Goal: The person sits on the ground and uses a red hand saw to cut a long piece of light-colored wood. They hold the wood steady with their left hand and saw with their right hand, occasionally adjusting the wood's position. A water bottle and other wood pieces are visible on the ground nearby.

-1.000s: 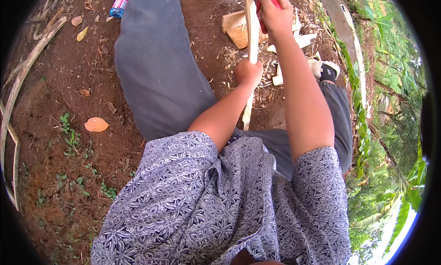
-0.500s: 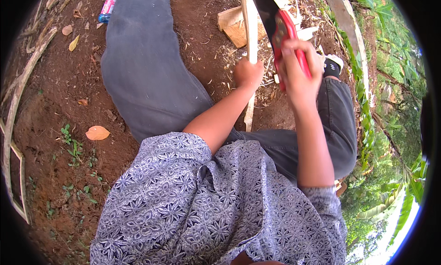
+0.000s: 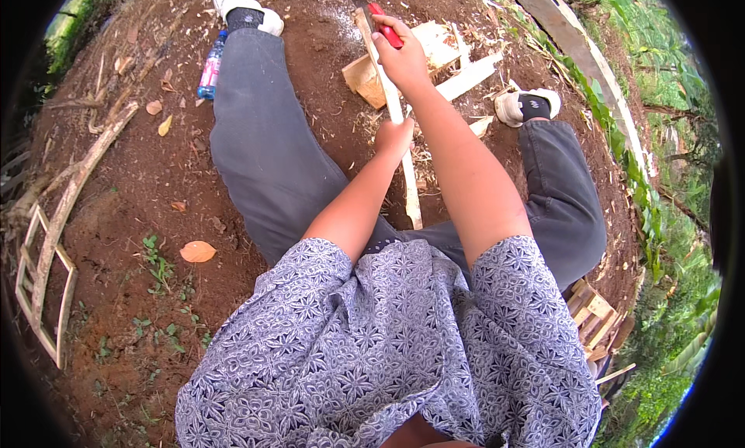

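I see a long, narrow stick [image 3: 393, 102] of pale, bare wood, its edges slightly uneven, slanting between the person's legs above the brown soil [image 3: 116, 215]. The left hand [image 3: 394, 138] is wrapped round its middle. The right hand [image 3: 403, 64] is clenched on a red-handled knife [image 3: 388, 30], dark blade near the stick's far end. A chunky wood block [image 3: 362, 80] lies just behind.
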`<state>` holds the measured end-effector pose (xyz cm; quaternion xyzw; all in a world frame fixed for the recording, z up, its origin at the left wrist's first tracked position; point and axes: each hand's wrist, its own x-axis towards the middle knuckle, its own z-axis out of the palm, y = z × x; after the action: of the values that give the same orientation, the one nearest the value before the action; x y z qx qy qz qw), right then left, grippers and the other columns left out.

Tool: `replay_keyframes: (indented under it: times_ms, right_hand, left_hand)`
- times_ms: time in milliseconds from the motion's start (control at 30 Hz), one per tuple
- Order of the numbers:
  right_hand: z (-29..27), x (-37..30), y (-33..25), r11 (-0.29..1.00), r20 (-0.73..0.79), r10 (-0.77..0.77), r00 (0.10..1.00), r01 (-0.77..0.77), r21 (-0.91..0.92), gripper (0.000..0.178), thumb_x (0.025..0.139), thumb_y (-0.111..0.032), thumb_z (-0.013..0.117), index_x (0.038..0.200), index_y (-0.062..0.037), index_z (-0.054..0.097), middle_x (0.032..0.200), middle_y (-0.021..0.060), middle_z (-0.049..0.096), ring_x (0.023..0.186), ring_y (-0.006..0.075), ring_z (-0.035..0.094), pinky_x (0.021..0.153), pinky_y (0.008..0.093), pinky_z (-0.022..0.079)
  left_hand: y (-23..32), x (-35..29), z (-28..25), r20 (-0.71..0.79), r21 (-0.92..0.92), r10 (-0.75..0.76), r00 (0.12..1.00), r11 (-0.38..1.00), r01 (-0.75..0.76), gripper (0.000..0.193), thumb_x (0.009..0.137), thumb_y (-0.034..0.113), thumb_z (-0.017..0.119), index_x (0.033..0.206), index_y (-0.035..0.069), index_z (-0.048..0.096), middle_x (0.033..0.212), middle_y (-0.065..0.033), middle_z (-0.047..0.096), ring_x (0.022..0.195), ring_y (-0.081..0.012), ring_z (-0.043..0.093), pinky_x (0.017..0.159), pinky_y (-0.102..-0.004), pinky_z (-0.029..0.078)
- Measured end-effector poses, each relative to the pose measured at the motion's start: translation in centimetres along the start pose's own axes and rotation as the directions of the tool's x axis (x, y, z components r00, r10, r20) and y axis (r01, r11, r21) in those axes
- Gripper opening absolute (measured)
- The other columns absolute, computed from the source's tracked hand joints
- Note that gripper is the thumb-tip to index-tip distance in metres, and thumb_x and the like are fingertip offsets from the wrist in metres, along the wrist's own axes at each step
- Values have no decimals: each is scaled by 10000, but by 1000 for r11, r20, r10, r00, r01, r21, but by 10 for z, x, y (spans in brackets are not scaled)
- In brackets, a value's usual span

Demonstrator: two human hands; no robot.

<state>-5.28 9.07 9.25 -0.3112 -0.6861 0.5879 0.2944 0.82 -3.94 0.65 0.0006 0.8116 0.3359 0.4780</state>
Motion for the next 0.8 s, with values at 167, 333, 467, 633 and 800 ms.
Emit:
replay_keyframes:
  times_ms: [167, 333, 467, 633, 800]
  right_hand:
    - [-6, -11, -13, 1000, -16, 29, 999, -29, 5, 412, 957, -205, 672, 1362, -139, 631, 1224, 120, 692, 1105, 213, 659, 979, 342, 498]
    - [-7, -25, -29, 993, -73, 115, 991, -114, 26, 434, 937, -241, 706, 1329, -107, 575, 1020, 185, 725, 926, 327, 721, 841, 397, 546]
    - [-9, -20, -18, 963, -72, 256, 964, -248, 109, 323, 879, -302, 766, 1060, -61, 648, 830, 169, 718, 773, 308, 720, 738, 396, 551]
    - [-17, -1, -21, 969, 146, 199, 969, -217, 121, 298, 850, -314, 721, 901, -21, 727, 840, 165, 730, 788, 276, 727, 739, 394, 545]
    - [-24, 61, -37, 912, 275, 391, 878, -410, 11, 357, 831, -364, 715, 923, -23, 763, 838, 172, 748, 774, 280, 742, 692, 406, 564]
  left_hand:
    - [26, -42, -45, 143, 284, 179, 973, 935, -214, 660, 867, 586, 660, 1069, -40, 714, 1054, -209, 752, 999, -349, 724, 904, -441, 535]
    - [25, -11, -89, 297, 504, 120, 947, 823, -263, 554, 912, 526, 633, 1078, 3, 704, 996, -190, 752, 976, -345, 724, 867, -436, 534]
    - [94, -43, -115, -72, 3, 360, 930, 933, -360, 451, 1086, 417, 465, 1213, 5, 600, 1007, -77, 679, 763, -133, 627, 635, -297, 530]
    - [160, -28, -108, -197, -11, 676, 710, 723, -691, 499, 1081, 478, 487, 1200, 4, 586, 1042, -59, 636, 953, -115, 599, 820, -260, 510]
    - [209, -14, -118, 29, -235, 604, 796, 779, -582, 508, 1077, 508, 491, 1232, 32, 574, 885, -8, 601, 808, -97, 602, 777, -281, 527]
